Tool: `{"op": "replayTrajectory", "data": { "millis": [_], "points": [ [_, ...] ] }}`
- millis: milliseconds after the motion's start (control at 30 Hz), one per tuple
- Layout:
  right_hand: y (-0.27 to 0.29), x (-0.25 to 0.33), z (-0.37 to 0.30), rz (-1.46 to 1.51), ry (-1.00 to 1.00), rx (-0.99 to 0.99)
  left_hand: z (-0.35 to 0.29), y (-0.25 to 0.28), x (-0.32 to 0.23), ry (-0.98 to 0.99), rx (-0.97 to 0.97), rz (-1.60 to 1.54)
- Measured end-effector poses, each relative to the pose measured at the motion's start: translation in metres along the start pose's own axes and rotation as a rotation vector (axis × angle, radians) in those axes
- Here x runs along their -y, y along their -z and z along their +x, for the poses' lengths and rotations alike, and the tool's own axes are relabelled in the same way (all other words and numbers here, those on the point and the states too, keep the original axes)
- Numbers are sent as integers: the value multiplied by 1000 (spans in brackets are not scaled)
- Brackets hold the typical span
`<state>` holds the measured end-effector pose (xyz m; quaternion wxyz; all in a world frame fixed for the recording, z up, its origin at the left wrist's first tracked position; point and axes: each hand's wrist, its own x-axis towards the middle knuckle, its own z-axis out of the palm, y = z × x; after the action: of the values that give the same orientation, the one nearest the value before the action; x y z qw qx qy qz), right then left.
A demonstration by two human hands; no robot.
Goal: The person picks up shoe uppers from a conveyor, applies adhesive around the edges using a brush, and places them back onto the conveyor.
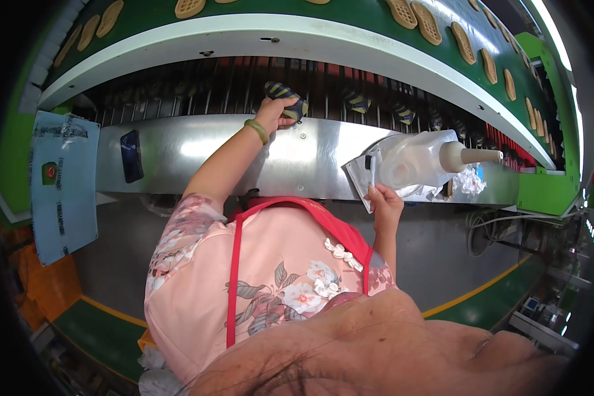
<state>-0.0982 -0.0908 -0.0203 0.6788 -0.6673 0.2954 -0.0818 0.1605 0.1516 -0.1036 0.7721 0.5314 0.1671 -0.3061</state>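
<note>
Green belt (132, 33) up top with tan, textured, foot-shaped soles (426, 23), then a smooth shiny metal ledge (323, 142) — apparently a work shelf, with a translucent plastic bottle (416, 162), tapered nozzle, parked on the right, likely for easy reach. Striped shoe (287, 99), dark and yellowish, rounded, sits at the ledge's far edge against the dark rack bars, left hand (274, 115) fingers wrapped round it, presumably to steady it; right hand (384, 200) fingers pinch the slim pale handle of a dark-tipped tool (373, 173) beside the bottle — bristles, can't tell.
</note>
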Motion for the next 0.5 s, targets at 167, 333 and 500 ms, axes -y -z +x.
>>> {"op": "replayTrajectory", "data": {
  "millis": [167, 333, 500],
  "points": [
    [29, -11, -19, -14, -35, -77, 66, -14, 6, 4, -187, -122],
    [45, -11, -34, 16, -62, -137, 98, -12, 21, -31, -391, 222],
    [38, -18, -26, -15, -83, -127, 82, 7, 15, -16, -331, 621]
  ]
}}
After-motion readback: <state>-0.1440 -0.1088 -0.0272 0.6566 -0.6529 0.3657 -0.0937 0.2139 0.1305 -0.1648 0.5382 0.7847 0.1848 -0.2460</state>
